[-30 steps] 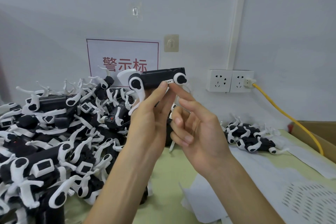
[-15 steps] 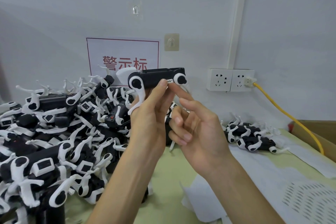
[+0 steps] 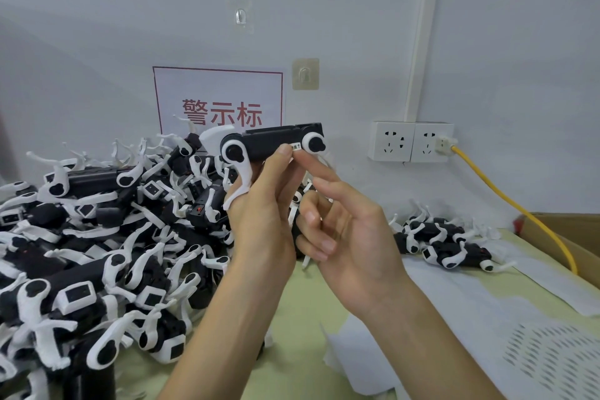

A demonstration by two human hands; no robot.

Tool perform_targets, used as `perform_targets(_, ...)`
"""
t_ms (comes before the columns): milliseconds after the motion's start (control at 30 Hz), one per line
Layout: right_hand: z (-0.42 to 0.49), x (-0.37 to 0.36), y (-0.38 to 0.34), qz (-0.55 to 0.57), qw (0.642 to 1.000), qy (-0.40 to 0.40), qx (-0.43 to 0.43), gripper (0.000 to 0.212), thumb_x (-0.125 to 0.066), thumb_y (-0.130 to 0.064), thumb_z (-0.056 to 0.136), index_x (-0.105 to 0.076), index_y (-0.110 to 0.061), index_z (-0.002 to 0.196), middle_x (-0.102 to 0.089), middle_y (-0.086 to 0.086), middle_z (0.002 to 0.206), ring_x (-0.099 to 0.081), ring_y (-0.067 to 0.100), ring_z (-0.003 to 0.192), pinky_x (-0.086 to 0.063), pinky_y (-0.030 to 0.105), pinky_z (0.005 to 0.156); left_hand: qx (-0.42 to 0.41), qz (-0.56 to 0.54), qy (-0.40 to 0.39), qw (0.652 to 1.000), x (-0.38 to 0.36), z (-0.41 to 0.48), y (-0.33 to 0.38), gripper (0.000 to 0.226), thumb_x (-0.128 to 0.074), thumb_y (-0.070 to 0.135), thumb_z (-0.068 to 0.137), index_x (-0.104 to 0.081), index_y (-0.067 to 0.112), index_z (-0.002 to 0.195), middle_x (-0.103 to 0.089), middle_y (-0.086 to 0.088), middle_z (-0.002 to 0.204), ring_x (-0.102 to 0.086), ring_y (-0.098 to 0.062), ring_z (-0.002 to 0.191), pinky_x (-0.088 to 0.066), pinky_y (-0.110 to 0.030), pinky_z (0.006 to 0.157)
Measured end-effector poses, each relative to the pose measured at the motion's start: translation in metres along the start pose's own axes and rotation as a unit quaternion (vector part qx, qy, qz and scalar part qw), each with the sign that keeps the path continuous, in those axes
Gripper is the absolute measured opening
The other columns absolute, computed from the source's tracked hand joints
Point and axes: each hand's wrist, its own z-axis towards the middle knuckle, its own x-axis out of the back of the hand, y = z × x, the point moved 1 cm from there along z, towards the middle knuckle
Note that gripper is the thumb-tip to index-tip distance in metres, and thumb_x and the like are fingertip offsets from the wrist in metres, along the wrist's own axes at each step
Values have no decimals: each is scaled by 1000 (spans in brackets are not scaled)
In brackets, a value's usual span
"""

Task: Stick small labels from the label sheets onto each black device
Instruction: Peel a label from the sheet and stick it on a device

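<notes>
Dozens of black devices with white clips (image 3: 97, 253) lie heaped over the left side of the worktop (image 3: 302, 318), up against the wall below a red-lettered sign (image 3: 220, 97). Just right of the heap, the left hand (image 3: 263, 214) is raised above the worktop and grips one device (image 3: 276, 141) from below. It holds the device level in front of the sign, with the thumb on the near face and the other fingers behind. A small white label (image 3: 296, 146) sits on the lower edge of that device, near its right end. The right hand (image 3: 350, 230) is close beside the left, palm toward the camera. One straight fingertip presses on the label and the other fingers are loosely curled, holding nothing. Further right, a few more devices (image 3: 444, 243) lie near the back edge, below the wall sockets (image 3: 410, 141). White label sheets (image 3: 552, 357) cover the right front part of the worktop. A yellow cable (image 3: 506, 201) runs from a socket down to a cardboard box (image 3: 571, 234) at the right edge.
</notes>
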Motion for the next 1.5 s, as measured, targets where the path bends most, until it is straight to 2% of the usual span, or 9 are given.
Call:
perform_targets(267,-1,-3,2,-17,1000,9,-3,43,-58,-26,83,-73,-24,123,-50,-2,62,-27,8,42,-23,22,43,-43,0,74,996,3,4,-7,18,-81,26,85,-67,17,92,-77,-13,114,-76,-19,102,-58,-43,92)
perform_targets(333,-2,-4,3,-18,1000,9,-4,45,-59,-28,81,-73,-23,124,-50,-2,63,-28,8,42,-23,22,43,-42,-4,80,996,4,5,-8,10,-81,28,86,-73,23,80,-78,-10,112,-76,-20,102,-59,-39,81)
perform_targets(400,-2,-6,4,-18,1000,11,-5,46,-60,-28,80,-72,-22,124,-51,-1,64,-28,8,41,-23,21,43,-42,-2,94,995,4,5,-9,27,-80,29,86,-74,28,60,-79,-9,109,-76,-20,99,-55,-31,68)
perform_targets(500,-2,-7,4,-17,1000,19,-8,46,-61,-28,78,-73,-21,122,-51,-1,65,-28,8,42,-23,22,43,-50,4,116,992,3,4,-9,33,-80,28,85,-72,29,53,-78,-14,109,-72,-22,89,-49,-36,74)
perform_targets(700,-3,-9,3,-6,1000,11,-22,42,-64,-26,83,-72,-13,123,-53,-1,66,-28,9,43,-22,22,44,-40,-6,161,986,4,3,-12,22,-80,25,85,-67,20,69,-77,-8,96,-74,-23,89,-54,-43,80)
perform_targets(900,-2,-2,3,18,996,78,-35,36,-55,-16,88,-74,-13,119,-51,-1,63,-26,9,42,-19,23,45,-88,-58,173,979,12,14,-1,9,-73,12,93,-69,8,99,-76,-14,112,-78,-16,86,-59,-23,81)
perform_targets(1167,0,7,-20,-34,989,140,43,36,-49,-8,92,-81,-19,79,-48,-1,56,-27,9,39,-19,23,41,-25,-54,57,997,18,25,3,15,-70,16,96,-66,4,104,-68,-10,98,-76,-17,85,-60,-22,77)
perform_targets(1367,0,19,-36,-1,981,183,59,28,-46,-6,91,-73,-11,84,-44,-1,56,-25,10,40,-20,21,39,-39,19,9,999,15,23,0,33,-70,24,92,-64,-4,109,-75,-8,93,-76,-14,87,-59,-27,92)
perform_targets(1500,0,23,-40,-25,977,196,79,30,-46,-5,92,-73,-11,81,-45,1,58,-26,11,40,-20,22,40,-45,50,22,997,13,23,-5,25,-69,26,96,-64,2,97,-73,-1,78,-73,-9,76,-58,-21,84)
